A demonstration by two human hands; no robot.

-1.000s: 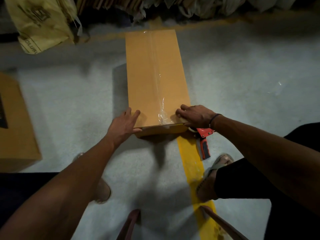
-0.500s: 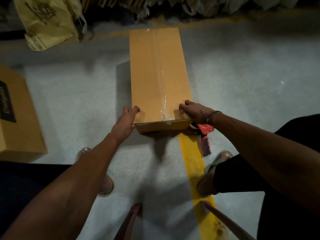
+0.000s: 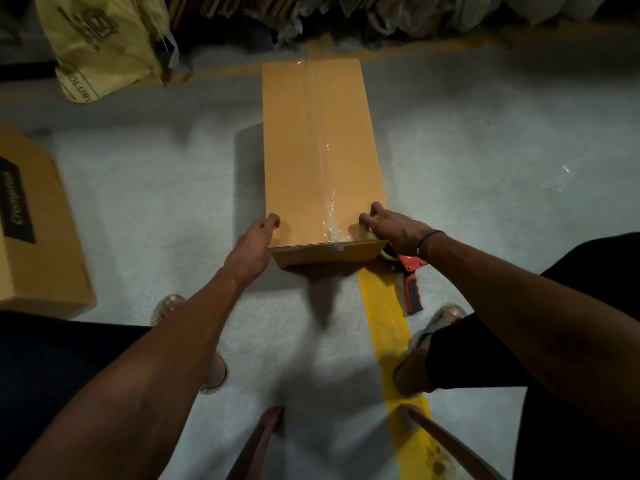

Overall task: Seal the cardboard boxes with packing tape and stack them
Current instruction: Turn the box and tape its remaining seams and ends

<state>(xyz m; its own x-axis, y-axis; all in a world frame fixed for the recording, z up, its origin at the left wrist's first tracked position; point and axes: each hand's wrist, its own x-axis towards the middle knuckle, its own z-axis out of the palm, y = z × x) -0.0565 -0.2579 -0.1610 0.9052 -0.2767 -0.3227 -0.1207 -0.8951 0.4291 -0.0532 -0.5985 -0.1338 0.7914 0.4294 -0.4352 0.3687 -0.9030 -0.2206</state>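
Cardboard box (image 3: 311, 150), long and narrow, lies on the grey floor (image 3: 485, 168) with a strip of clear packing tape (image 3: 323, 161) running along its top seam. Both hands grip its near end: the left hand (image 3: 251, 244) wraps the left corner, fingers curled over the top edge, and the right hand (image 3: 391, 226) clasps the right corner likewise. Just beside the right wrist, a red tape dispenser (image 3: 410, 278) rests on the floor by a yellow floor line (image 3: 391, 334). A second cardboard box (image 3: 38, 237) sits well apart at left.

Open floor (image 3: 485, 168) on my right side, wide and passable. Tape dispenser (image 3: 410, 271) sits tight against the box's (image 3: 311, 133) near right corner; on my left another carton (image 3: 38, 237) and a yellow sack (image 3: 100, 43) crowd the way.
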